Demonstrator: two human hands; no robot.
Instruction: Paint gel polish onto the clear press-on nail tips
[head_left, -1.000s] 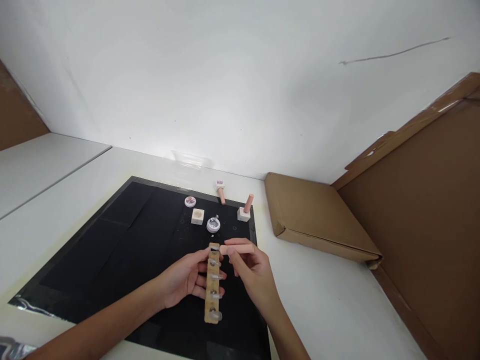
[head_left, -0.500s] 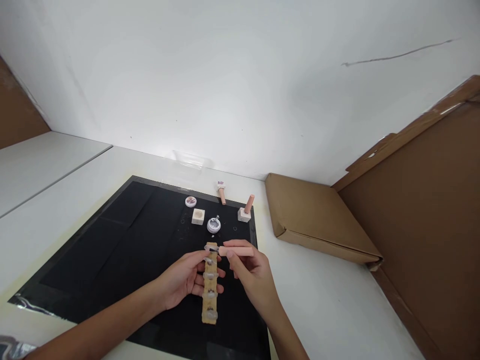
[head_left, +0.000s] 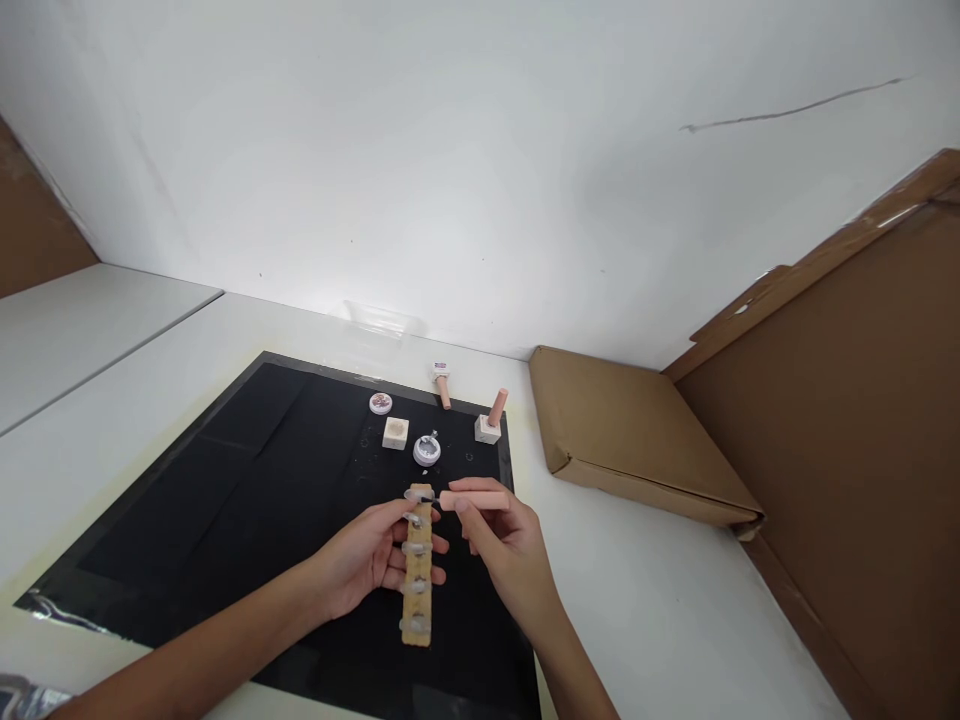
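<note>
My left hand (head_left: 367,558) grips a tan wooden strip (head_left: 417,603), its fingers passing behind and its thumb near the top end. Several clear false nails (head_left: 417,548) sit crosswise along the strip. In my right hand (head_left: 504,535) is a nail polish brush (head_left: 474,500) with a pink cap handle, pinched between thumb and fingers. The dark brush tip points left and lies at the topmost nail; whether it touches is too small to tell. Beyond the strip stand a small open round pot (head_left: 427,451) with silvery contents and a white square block (head_left: 395,433).
A pink-capped polish bottle (head_left: 488,428) stands upright at the black mat's (head_left: 225,480) right corner; another bottle (head_left: 441,376) lies at its back edge. A round decorated lid (head_left: 380,403) rests nearby. A flat cardboard box (head_left: 637,430) sits to the right, against the white wall (head_left: 450,180).
The brush has drawn slightly to the right relative to the top nail, showing more of its dark bristle. The strip has shifted a touch left; both hands keep their hold.
</note>
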